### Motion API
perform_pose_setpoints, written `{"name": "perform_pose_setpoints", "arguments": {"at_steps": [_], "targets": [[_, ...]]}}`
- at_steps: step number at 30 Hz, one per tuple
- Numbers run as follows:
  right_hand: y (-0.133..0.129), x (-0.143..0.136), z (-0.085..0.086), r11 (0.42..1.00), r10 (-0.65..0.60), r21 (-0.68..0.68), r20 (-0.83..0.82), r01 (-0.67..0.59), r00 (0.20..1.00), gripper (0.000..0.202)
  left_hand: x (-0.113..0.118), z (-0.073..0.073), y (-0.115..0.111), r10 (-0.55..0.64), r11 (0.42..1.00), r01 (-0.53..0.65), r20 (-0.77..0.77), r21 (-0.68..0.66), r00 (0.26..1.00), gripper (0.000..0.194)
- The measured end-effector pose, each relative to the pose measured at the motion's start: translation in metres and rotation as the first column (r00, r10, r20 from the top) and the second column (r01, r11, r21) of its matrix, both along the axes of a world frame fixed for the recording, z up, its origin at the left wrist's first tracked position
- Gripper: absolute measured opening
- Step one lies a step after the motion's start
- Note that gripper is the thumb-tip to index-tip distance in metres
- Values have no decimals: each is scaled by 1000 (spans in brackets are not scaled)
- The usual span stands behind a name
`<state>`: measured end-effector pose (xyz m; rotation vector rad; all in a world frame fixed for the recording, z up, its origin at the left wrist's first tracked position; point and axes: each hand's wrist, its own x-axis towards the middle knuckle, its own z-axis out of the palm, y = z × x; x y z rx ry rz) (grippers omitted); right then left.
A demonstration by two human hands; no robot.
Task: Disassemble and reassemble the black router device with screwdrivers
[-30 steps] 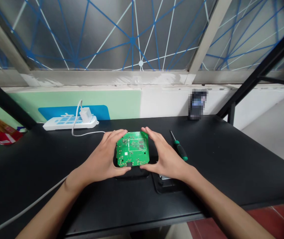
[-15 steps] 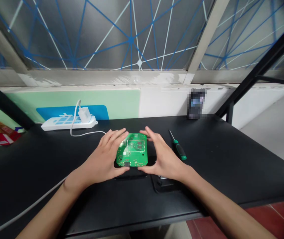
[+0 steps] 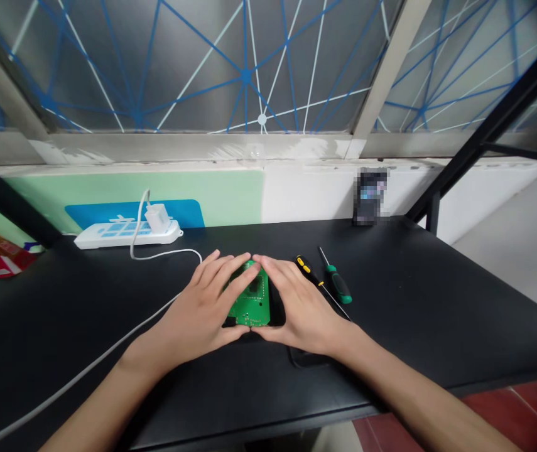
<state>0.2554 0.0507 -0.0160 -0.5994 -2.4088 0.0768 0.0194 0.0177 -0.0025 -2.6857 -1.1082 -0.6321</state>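
A green circuit board [image 3: 252, 309] lies between my hands, low over the black table, with a dark part showing under its right side. My left hand [image 3: 205, 304] grips the board from the left, its fingers reaching over the far part and its thumb along the near edge. From the right, my right hand [image 3: 303, 304] holds the same board, fingertips at the far edge and thumb at the near edge. Both thumbs almost meet. The fingers cover much of the board's upper left. Whether the board sits inside the dark part, I cannot tell.
Right of my hands lie a black-and-yellow screwdriver [image 3: 309, 271] and a green-and-black screwdriver [image 3: 340, 285]. A black flat item [image 3: 306, 358] is partly under my right wrist. A white power strip [image 3: 127, 233], its cable [image 3: 108, 342] and a red packet [image 3: 2, 251] are at left. A blurred phone-like object [image 3: 370, 198] leans on the wall.
My hands have come closer together around the board, which has shifted slightly left and nearer to me. The left fingers now cover more of it. The black-and-yellow screwdriver has come into sight.
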Motion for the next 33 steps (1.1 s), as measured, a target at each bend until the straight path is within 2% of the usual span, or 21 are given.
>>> {"name": "perform_pose_setpoints", "arguments": {"at_steps": [4,8,13,19,25,30,33], "targets": [[-2,-1,1,1000,22,9,-14,-22,1000,106,-1,3,-1,1,995,0,-16,98,1000,90],[0,0,1,994,18,-106,-128,-32,992,116,-2,7,-2,17,989,-35,117,147,993,92],[3,2,-1,943,10,-324,-181,-70,983,131,-1,8,-5,-3,1000,-1,413,8,911,104],[0,-3,-5,875,79,-460,-172,-151,982,138,-2,2,-7,-75,963,211,582,-169,810,121],[0,-6,-5,851,136,-476,-209,-222,969,138,2,1,-12,-85,910,330,667,-250,740,122],[-1,-5,-4,847,155,-473,-219,-244,963,136,4,3,-14,-59,880,369,701,-300,711,121],[-1,-3,-3,863,125,-456,-226,-219,966,137,1,6,-15,-36,875,356,689,-328,724,120]]}}
